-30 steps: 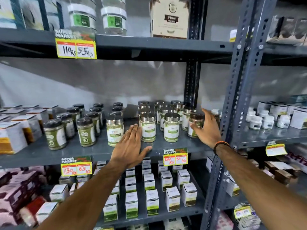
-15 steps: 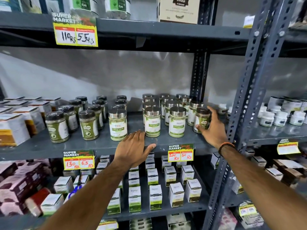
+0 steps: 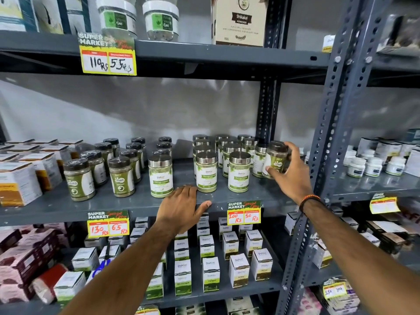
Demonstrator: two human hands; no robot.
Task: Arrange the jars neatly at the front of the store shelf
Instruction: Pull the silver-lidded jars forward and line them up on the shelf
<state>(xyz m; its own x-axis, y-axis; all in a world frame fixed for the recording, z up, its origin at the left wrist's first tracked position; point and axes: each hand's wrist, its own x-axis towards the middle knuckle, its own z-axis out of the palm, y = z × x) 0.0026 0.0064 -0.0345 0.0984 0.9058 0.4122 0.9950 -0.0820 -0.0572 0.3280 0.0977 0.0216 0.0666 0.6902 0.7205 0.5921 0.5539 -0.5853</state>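
Middle shelf (image 3: 127,204), grey metal. Our right hand (image 3: 289,176) is wrapped around a dark-lidded Gaska jar (image 3: 273,159) at the right end of the jar rows, thumb low on the label, fingers over the lid's far side. The jar leans a little to the left; we cannot tell if its base is on the shelf. It sits just beside the silver-lidded jars and close to the slotted upright (image 3: 336,123).

Our left hand (image 3: 181,209) lies flat and open on the shelf's front edge, holding nothing, fingertips just short of the front Moringa Leaves jars (image 3: 206,171).

Three Moringa jars stand upright near the front, more in rows behind. Left of them, dark-lidded Gaska jars (image 3: 121,177) stand in receding rows, two foremost.

An orange and black band (image 3: 309,201) circles our right wrist. A price tag (image 3: 244,212) reading 100 Rs and 50 Rs hangs from the shelf edge below the Moringa jars. Small white boxes (image 3: 211,273) fill the shelf beneath.
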